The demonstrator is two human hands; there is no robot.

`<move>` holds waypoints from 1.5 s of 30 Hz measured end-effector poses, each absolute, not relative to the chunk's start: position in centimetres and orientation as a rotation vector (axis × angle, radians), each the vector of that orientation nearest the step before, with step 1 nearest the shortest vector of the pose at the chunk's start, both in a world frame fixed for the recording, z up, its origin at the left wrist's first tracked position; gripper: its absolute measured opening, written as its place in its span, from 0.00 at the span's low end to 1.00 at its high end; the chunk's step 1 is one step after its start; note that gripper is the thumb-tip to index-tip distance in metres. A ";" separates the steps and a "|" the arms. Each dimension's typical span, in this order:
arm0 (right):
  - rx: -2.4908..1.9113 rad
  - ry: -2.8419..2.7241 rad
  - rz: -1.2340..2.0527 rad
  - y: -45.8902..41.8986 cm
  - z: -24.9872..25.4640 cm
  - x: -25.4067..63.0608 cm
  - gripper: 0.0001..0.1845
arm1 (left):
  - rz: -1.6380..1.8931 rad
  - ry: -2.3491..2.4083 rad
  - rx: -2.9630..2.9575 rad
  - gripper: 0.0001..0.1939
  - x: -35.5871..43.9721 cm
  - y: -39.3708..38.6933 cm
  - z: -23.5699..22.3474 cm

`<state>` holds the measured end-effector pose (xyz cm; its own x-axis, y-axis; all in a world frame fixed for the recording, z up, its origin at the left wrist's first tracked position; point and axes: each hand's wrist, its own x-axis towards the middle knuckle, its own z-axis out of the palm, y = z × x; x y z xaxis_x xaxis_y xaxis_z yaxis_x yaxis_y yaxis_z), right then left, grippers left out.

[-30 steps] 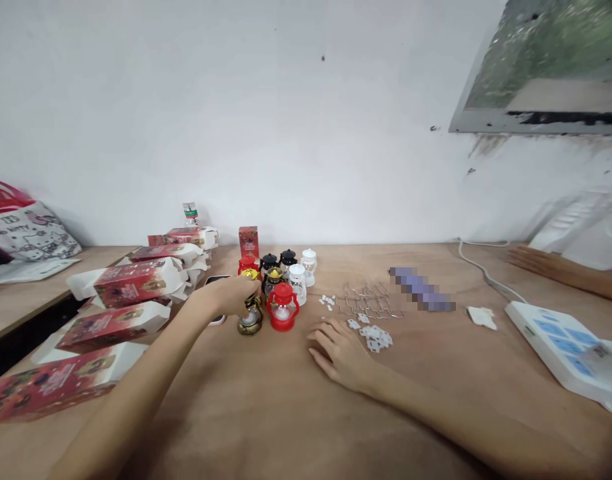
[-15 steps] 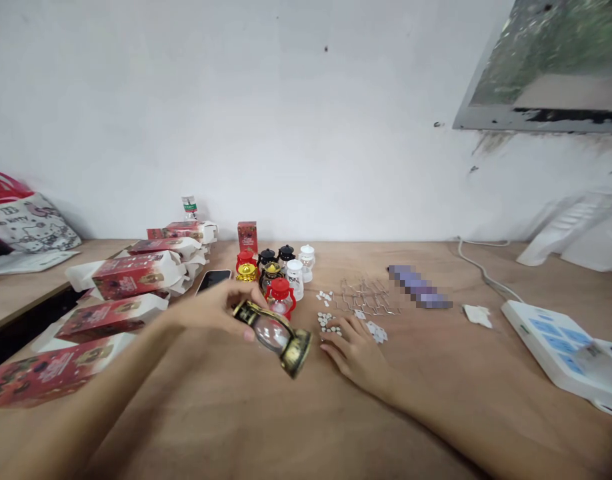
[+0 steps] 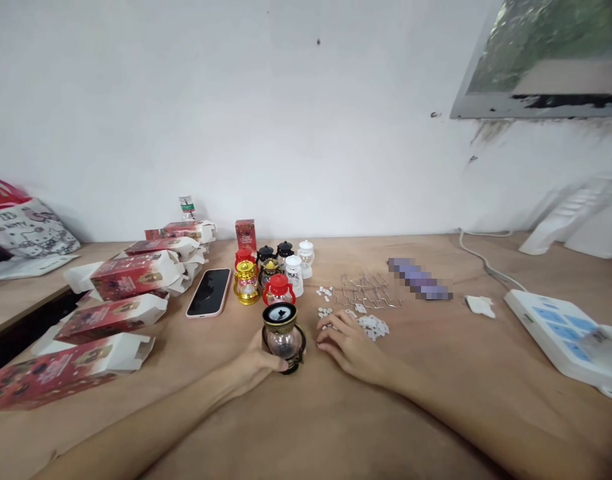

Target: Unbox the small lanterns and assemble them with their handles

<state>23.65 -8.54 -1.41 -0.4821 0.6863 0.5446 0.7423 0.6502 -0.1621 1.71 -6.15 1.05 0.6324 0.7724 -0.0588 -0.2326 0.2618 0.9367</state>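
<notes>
A small bronze-and-black lantern (image 3: 285, 339) with a clear globe is upside down, its round base with a dark cut-out facing up. My left hand (image 3: 259, 363) is closed around its lower part. To the right, my right hand (image 3: 353, 347) rests low on the table with bent, parted fingers, their tips among small white discs (image 3: 325, 312). It partly hides the discs, and I see nothing held in it. White flat pieces (image 3: 373, 327) lie beside its knuckles. Behind stand more lanterns, including a red one (image 3: 279, 288), a gold one (image 3: 247, 283) and a white one (image 3: 295, 273).
Bent metal wires (image 3: 369, 291) and tiny white bits (image 3: 325, 291) lie behind my right hand. A phone (image 3: 209, 293) and several opened red boxes (image 3: 131, 275) are on the left. A white power strip (image 3: 561, 333) with a cord sits at right, near a crumpled white scrap (image 3: 480, 306).
My left hand has lowered the lantern toward me and turned it from a slant to upside down, base facing up. My right hand has stayed by the discs, moving slightly.
</notes>
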 end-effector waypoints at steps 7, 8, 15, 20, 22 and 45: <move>-1.155 -2.363 -0.051 -9.0 -1.1 23.4 0.03 | 0.991 0.855 1.511 0.25 2.3 -6.6 0.6; -1.146 -2.366 -0.074 -9.1 -1.1 23.4 0.03 | 1.017 0.870 1.555 0.24 2.4 -6.5 0.6; -1.079 -2.405 -0.088 -9.1 -1.2 23.3 0.03 | 1.029 0.837 1.653 0.27 3.4 -5.2 -0.1; -1.074 -2.397 -0.137 -8.9 -1.6 23.4 0.04 | 1.022 0.759 1.796 0.27 3.4 -5.0 -0.1; -1.054 -2.393 -0.192 -8.9 -1.8 23.4 0.03 | 0.991 0.727 1.882 0.26 3.3 -5.2 0.2; -0.688 -2.471 -0.840 -9.3 -1.1 23.0 0.14 | 1.190 0.750 2.185 0.18 3.1 -5.3 0.0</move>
<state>23.02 -9.30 -1.10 -0.7800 0.3108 0.5431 0.5774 0.6919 0.4334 3.11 -5.29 0.00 0.4562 0.6872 0.5654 0.2136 -0.7014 0.6800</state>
